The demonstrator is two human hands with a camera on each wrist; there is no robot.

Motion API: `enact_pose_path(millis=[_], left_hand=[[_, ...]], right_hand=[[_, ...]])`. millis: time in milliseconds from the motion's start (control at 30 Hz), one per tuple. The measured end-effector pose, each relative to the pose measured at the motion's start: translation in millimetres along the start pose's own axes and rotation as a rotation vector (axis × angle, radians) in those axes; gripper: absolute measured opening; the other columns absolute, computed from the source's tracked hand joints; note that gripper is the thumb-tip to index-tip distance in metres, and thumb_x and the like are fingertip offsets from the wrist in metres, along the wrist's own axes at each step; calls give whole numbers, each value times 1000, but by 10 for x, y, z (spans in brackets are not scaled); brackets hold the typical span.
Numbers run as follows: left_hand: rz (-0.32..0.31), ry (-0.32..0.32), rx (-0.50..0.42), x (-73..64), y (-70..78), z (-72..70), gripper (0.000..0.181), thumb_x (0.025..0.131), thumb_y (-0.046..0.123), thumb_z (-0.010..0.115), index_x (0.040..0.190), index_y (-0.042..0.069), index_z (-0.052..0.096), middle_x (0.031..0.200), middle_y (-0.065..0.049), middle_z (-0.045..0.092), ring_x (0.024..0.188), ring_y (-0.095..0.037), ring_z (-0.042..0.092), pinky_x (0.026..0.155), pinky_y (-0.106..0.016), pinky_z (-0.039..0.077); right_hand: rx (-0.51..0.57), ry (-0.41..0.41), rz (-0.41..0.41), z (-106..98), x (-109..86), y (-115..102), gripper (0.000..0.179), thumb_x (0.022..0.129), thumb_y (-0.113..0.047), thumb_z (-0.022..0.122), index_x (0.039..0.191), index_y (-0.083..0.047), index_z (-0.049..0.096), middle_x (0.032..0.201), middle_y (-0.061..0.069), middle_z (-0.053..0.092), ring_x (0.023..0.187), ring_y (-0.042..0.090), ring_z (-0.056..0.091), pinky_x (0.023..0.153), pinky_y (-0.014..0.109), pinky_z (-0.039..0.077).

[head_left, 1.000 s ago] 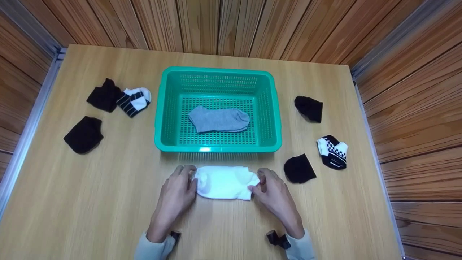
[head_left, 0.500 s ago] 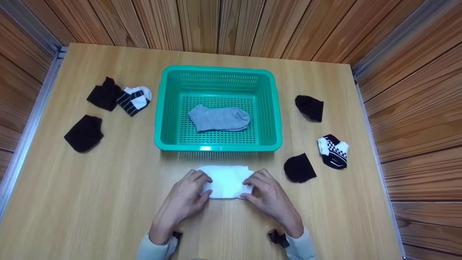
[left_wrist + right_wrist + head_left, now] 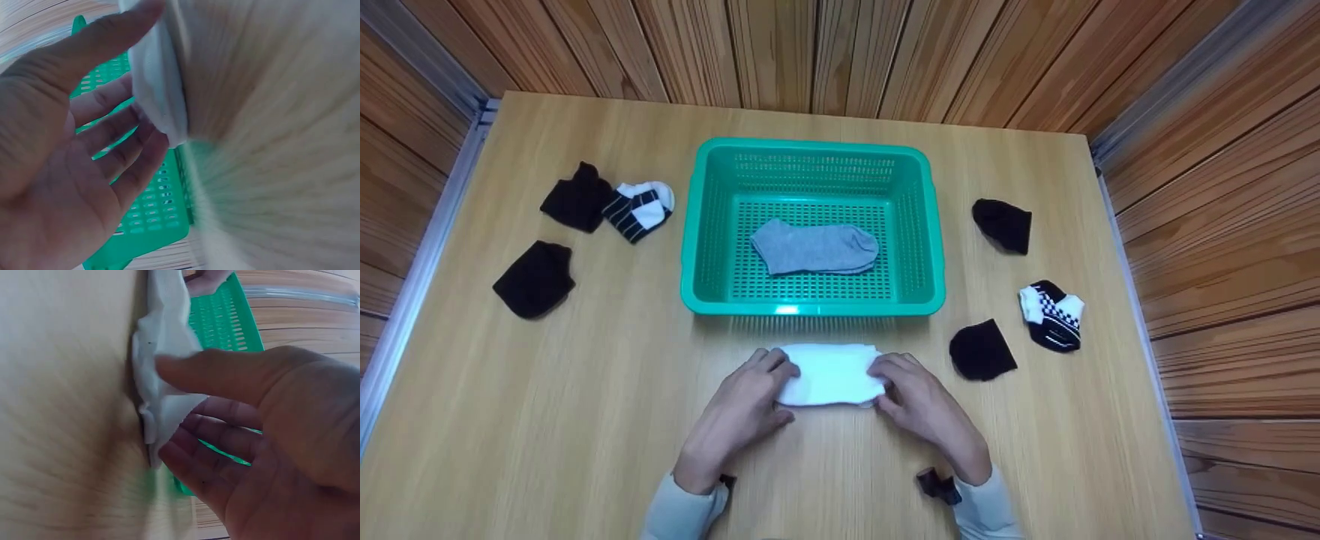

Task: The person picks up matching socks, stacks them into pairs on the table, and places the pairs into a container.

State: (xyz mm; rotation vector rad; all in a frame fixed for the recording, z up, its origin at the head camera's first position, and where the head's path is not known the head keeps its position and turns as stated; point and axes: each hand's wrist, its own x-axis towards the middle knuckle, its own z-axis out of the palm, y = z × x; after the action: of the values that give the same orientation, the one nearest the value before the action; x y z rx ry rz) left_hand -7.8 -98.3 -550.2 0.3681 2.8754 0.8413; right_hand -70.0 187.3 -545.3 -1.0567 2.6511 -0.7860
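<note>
White ankle socks [image 3: 831, 375] lie flat on the wooden table, with layers showing along the edge [image 3: 147, 382] in the right wrist view. My left hand [image 3: 742, 405] rests its fingers on their left end; in the head view its thumb lies just off the near edge. In the left wrist view the fingers of the left hand [image 3: 73, 152] are fairly straight against the white fabric [image 3: 154, 84]. At the right end, my right hand [image 3: 922, 401] touches the fabric with its fingertips, the thumb by the near corner. The right hand [image 3: 264, 427] looks loosely spread in the right wrist view.
A green basket [image 3: 814, 308] stands just beyond the hands, with grey socks [image 3: 817, 249] inside. Folded black socks [image 3: 536, 279] and a black-and-white pair [image 3: 639, 211] lie at left. More black socks [image 3: 982, 351] and a checkered pair [image 3: 1051, 316] lie at right.
Both hands have moved inward over the ends of the white socks. The right hand pinched the cuff earlier; now its fingers touch the end loosely. The white socks' visible outline looks narrower.
</note>
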Motion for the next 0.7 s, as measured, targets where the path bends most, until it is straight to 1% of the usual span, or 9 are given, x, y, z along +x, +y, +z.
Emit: enact_pose_path(millis=[100,167,333,433,500,567,600,667,700], left_hand=[[-13,12,-22,-1,-26,10,48,79,13,92,122,10,72,119,-3,64,109,-18,57,93,-35,57],[-9,24,-33,-3,-46,5,45,81,10,89,123,9,71,119,-4,64,109,-18,57,94,-35,58],[22,32,-25,20,-96,-47,40,88,6,79,126,6,69,120,-7,70,110,-21,62,97,-38,58],[16,37,-31,43,-106,-94,34,92,9,75,126,6,70,120,-7,74,111,-22,65,97,-40,58],[7,82,-42,57,-101,-121,28,95,10,73,123,7,73,117,-6,76,110,-22,67,96,-40,59],[-7,162,-73,65,-91,-144,23,98,10,71,121,9,74,114,-5,77,107,-21,67,94,-38,59],[-12,211,-97,66,-84,-154,22,98,10,71,120,9,75,113,-4,77,107,-21,67,93,-38,60],[-23,306,-174,64,-64,-175,21,98,9,72,119,8,75,113,-5,77,108,-21,68,94,-38,60],[-37,337,-224,60,-51,-184,21,99,9,72,120,8,75,114,-4,77,108,-20,68,95,-38,60]], right_hand=[[32,16,8,-10,15,29,21,91,1,75,111,-4,72,119,9,74,113,26,68,97,42,58],[55,12,22,-14,23,44,18,93,0,73,110,-5,72,118,8,75,113,25,69,97,42,58],[84,-22,60,-57,45,38,15,97,-2,69,111,-6,73,116,6,76,113,23,70,100,43,57],[84,-5,79,-110,63,-1,15,98,-1,67,111,-6,72,111,4,75,108,21,69,97,42,58],[98,34,102,-147,76,-37,15,99,-2,66,111,-7,72,108,3,74,103,19,69,93,40,58],[154,92,133,-180,89,-77,14,101,-3,64,113,-7,71,106,3,73,99,17,67,89,37,58],[192,122,151,-191,96,-95,14,102,-4,63,114,-7,70,106,3,72,97,16,66,87,36,58],[268,182,181,-200,110,-129,15,105,-5,60,117,-8,68,109,3,71,99,15,66,87,34,58],[304,209,191,-202,117,-144,16,106,-5,59,119,-8,67,111,3,71,101,15,67,88,33,59]])
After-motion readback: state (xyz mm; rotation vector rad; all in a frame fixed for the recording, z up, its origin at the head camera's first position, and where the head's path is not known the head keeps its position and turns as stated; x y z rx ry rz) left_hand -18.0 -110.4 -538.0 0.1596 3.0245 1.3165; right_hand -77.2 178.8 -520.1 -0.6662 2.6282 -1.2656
